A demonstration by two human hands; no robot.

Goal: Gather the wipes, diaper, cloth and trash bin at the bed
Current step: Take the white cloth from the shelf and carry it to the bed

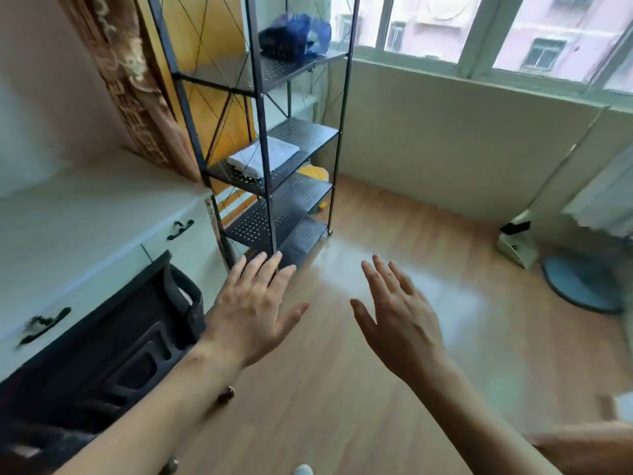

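A folded white cloth (pixel 261 158) lies on the middle shelf of a black metal rack (pixel 301 132) ahead of me. My left hand (pixel 251 310) is stretched forward below the rack's bottom shelf, fingers spread and holding nothing. My right hand (pixel 397 317) is held out beside it over the wooden floor, also open and holding nothing. Neither hand touches the cloth. No wipes, diaper, trash bin or bed can be made out in view.
A blue plastic bag (pixel 296 34) sits on the rack's top shelf. A white cabinet with black handles (pixel 85 234) and a black chair (pixel 113 347) stand at my left. A fan base (pixel 579 286) and a pale box (pixel 517 241) stand at right, below the window.
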